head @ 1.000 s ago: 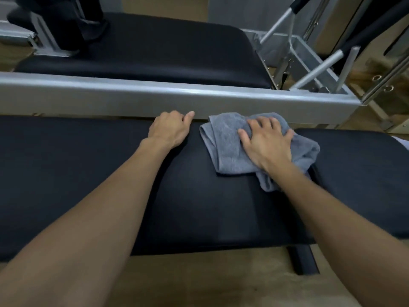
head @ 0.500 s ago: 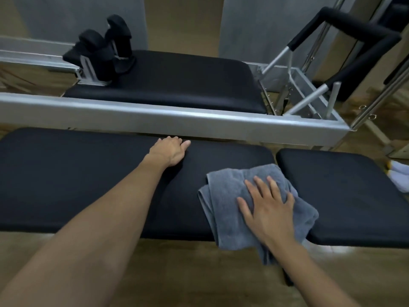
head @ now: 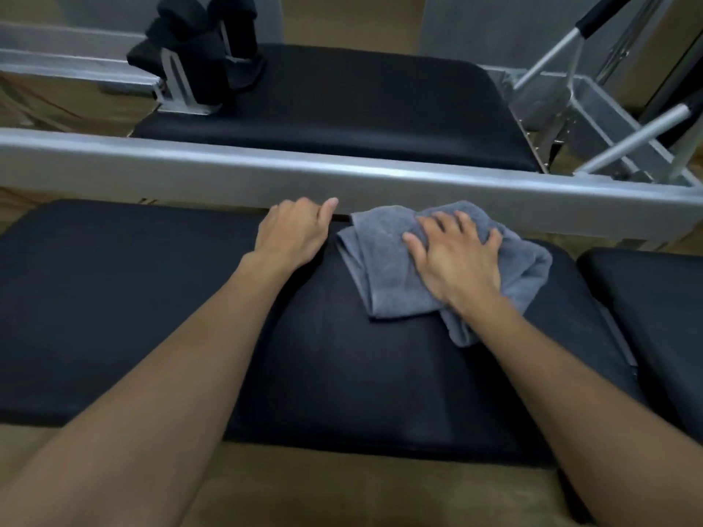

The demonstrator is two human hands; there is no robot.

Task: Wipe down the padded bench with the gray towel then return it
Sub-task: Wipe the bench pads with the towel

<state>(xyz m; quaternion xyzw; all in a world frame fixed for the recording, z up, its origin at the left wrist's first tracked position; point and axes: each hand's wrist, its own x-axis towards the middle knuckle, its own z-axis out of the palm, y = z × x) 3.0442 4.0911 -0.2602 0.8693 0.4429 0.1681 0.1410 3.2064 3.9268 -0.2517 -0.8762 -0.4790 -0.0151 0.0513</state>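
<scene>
One gray towel (head: pixel 380 268) under right hand (head: pixel 456 264) (flat)

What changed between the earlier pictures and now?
The right hand pushed the gray towel away from the person, from the near edge of the padded bench back to its far edge by the metal rail. The left hand stayed on that far edge.

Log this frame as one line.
phase: wipe | right hand: pressed flat on gray towel, far side of padded bench | left hand: grips bench's far edge | return: pending
</scene>
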